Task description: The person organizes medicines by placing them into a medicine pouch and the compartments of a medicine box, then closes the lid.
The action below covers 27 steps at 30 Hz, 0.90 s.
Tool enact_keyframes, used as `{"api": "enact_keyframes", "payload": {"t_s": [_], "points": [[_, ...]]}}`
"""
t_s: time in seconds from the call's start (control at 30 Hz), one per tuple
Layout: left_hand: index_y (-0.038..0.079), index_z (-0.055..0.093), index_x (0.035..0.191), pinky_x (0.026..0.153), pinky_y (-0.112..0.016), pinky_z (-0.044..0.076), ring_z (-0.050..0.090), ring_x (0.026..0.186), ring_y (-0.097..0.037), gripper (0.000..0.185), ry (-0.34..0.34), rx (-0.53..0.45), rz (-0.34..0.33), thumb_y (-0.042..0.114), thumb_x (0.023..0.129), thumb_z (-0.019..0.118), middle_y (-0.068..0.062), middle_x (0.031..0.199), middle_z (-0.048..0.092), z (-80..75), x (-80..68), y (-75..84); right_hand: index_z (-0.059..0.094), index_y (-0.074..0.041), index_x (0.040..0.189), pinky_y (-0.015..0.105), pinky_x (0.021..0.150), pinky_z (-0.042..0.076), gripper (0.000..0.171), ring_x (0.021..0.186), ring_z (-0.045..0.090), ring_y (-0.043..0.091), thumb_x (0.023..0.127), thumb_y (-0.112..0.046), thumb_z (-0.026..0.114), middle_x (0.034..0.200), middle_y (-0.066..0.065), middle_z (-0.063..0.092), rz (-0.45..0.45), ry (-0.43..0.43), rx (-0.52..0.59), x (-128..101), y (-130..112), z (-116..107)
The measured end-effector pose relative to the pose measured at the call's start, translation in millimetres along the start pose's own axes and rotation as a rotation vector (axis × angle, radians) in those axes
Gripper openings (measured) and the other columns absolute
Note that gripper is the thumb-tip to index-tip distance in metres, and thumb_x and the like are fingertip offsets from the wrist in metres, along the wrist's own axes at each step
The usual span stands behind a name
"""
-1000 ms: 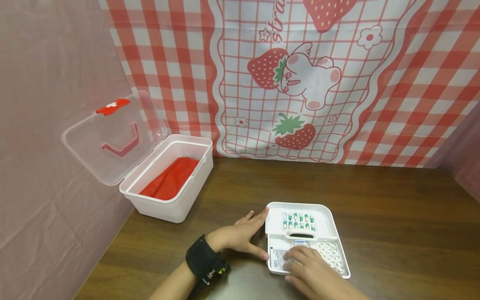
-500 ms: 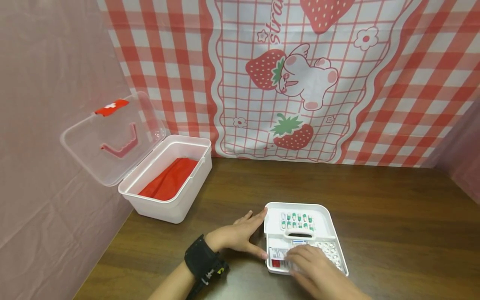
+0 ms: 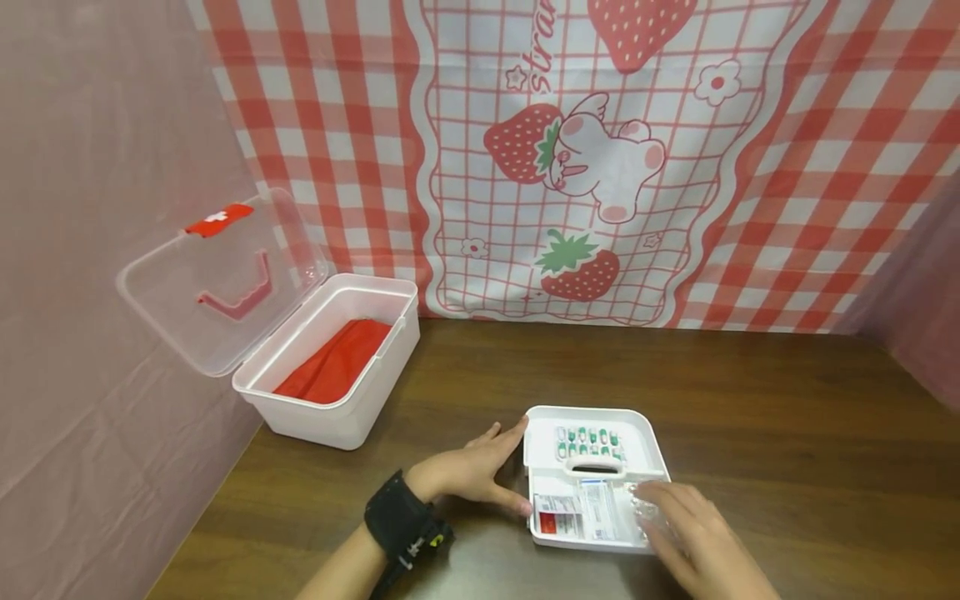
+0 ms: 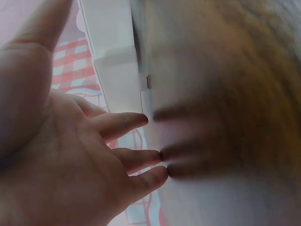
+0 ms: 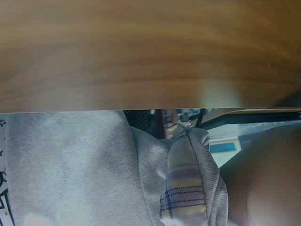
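A white plastic tray (image 3: 551, 483) with compartments lies on the table. My left hand (image 3: 480, 473) is spread beside its left edge, with fingertips and thumb against the side. In the left wrist view the fingers of the left hand (image 4: 89, 155) are stretched toward the tray's white wall (image 4: 115, 70). My right hand (image 3: 693, 529) is at the right front compartment, thumb and fingers pinching a clear blister pack (image 3: 643, 512), partly hidden. Flat printed packets (image 3: 597, 508) and a red-and-white sachet (image 3: 558, 523) lie left of it. Green-and-white capsules (image 3: 588, 443) fill a blister pack in the back compartment.
An open white box (image 3: 330, 350) stands at the back left with red fabric (image 3: 341, 358) inside. Its clear lid (image 3: 225, 279) leans back toward the wall cloth. A checked strawberry cloth (image 3: 570, 167) hangs behind the wooden table (image 3: 787, 442).
My right hand has moved right, from the flat packets to the blister pack. The packets now show, a red-and-white sachet among them. The left hand has stayed at the tray's edge.
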<state>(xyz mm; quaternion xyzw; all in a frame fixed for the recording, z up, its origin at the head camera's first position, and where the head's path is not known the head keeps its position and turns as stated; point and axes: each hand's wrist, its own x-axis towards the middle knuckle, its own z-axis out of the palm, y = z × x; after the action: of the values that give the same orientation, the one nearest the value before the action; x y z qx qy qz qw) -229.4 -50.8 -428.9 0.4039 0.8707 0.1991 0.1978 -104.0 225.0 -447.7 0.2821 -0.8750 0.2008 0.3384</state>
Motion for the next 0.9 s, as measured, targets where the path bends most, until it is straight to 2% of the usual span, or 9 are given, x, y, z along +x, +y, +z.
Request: {"api": "enact_keyframes", "payload": {"t_s": [0.13, 0.2, 0.27, 0.37, 0.5, 0.6, 0.67, 0.73, 0.9], "points": [[0.0, -0.001, 0.146, 0.113, -0.045, 0.009, 0.008, 0.14, -0.03, 0.104, 0.005, 0.002, -0.006, 0.047, 0.079, 0.065, -0.013, 0.153, 0.004, 3.5, 2.9, 3.3, 0.06, 0.0, 0.106, 0.005, 0.101, 0.015, 0.052, 0.101, 0.044, 0.019, 0.093, -0.046, 0.041, 0.108, 0.016, 0.057, 0.042, -0.004, -0.025, -13.6, 9.4, -6.6], [-0.002, -0.001, 0.145, 0.114, -0.045, 0.008, 0.009, 0.14, -0.028, 0.104, 0.016, 0.002, -0.009, 0.047, 0.08, 0.063, -0.015, 0.153, 0.002, 5.5, 4.8, 6.2, 0.058, 0.0, 0.108, 0.007, 0.1, 0.015, 0.047, 0.101, 0.044, 0.024, 0.091, -0.043, 0.05, 0.113, 0.019, 0.054, 0.086, -0.019, -0.048, -20.1, 11.4, -9.1], [-0.002, -0.003, 0.145, 0.113, -0.046, 0.008, 0.009, 0.14, -0.03, 0.106, 0.026, -0.002, -0.029, 0.049, 0.08, 0.063, -0.015, 0.153, 0.002, 7.2, 6.2, 9.7, 0.056, -0.002, 0.112, 0.017, 0.097, 0.024, 0.044, 0.102, 0.044, 0.026, 0.084, -0.035, 0.063, 0.118, 0.018, 0.051, 0.164, -0.049, -0.071, -25.6, 11.1, -11.5], [-0.003, -0.005, 0.144, 0.113, -0.046, 0.009, 0.011, 0.14, -0.031, 0.111, 0.042, -0.001, -0.069, 0.05, 0.077, 0.066, -0.017, 0.153, 0.007, 9.0, 7.7, 15.0, 0.052, -0.001, 0.119, 0.014, 0.099, 0.024, 0.055, 0.114, 0.043, 0.022, 0.074, -0.023, 0.075, 0.123, 0.019, 0.05, 0.263, -0.091, -0.089, -32.1, 10.5, -13.1], [-0.002, -0.004, 0.144, 0.112, -0.049, 0.013, 0.011, 0.139, -0.035, 0.118, 0.064, -0.022, -0.126, 0.047, 0.071, 0.073, -0.017, 0.152, 0.012, 11.7, 9.2, 22.5, 0.046, 0.004, 0.123, 0.0, 0.095, 0.019, 0.064, 0.113, 0.049, 0.019, 0.073, -0.024, 0.075, 0.118, 0.019, 0.056, 0.354, -0.165, -0.09, -36.1, 9.9, -13.5], [0.001, -0.002, 0.145, 0.109, -0.054, 0.018, 0.01, 0.137, -0.043, 0.119, 0.081, -0.043, -0.173, 0.043, 0.067, 0.077, -0.019, 0.151, 0.013, 13.3, 10.7, 29.5, 0.045, 0.006, 0.123, 0.017, 0.086, 0.043, 0.067, 0.098, 0.058, 0.031, 0.073, -0.027, 0.076, 0.114, 0.019, 0.06, 0.421, -0.241, -0.104, -37.0, 8.2, -14.9], [0.002, -0.002, 0.146, 0.107, -0.056, 0.02, 0.01, 0.136, -0.045, 0.121, 0.093, -0.052, -0.201, 0.041, 0.065, 0.079, -0.021, 0.151, 0.013, 14.3, 12.0, 34.1, 0.044, 0.007, 0.124, 0.036, 0.079, 0.049, 0.069, 0.098, 0.059, 0.036, 0.074, -0.029, 0.075, 0.114, 0.021, 0.061, 0.455, -0.288, -0.101, -37.5, 7.0, -15.9], [0.003, -0.002, 0.146, 0.107, -0.057, 0.02, 0.011, 0.136, -0.045, 0.123, 0.105, -0.061, -0.23, 0.04, 0.063, 0.081, -0.022, 0.151, 0.013, 15.3, 13.5, 37.8, 0.044, 0.007, 0.123, 0.045, 0.076, 0.048, 0.07, 0.097, 0.06, 0.036, 0.072, -0.03, 0.076, 0.112, 0.021, 0.061, 0.448, -0.295, -0.109, -37.9, 6.7, -15.9], [0.004, -0.004, 0.146, 0.107, -0.056, 0.019, 0.012, 0.136, -0.044, 0.126, 0.165, -0.116, -0.28, 0.038, 0.061, 0.083, -0.02, 0.151, 0.015, 17.4, 17.2, 41.3, 0.048, 0.003, 0.122, 0.031, 0.075, 0.048, 0.073, 0.091, 0.061, 0.03, 0.064, -0.029, 0.081, 0.109, 0.014, 0.063, 0.355, -0.234, -0.139, -38.7, 8.1, -12.9]]}}
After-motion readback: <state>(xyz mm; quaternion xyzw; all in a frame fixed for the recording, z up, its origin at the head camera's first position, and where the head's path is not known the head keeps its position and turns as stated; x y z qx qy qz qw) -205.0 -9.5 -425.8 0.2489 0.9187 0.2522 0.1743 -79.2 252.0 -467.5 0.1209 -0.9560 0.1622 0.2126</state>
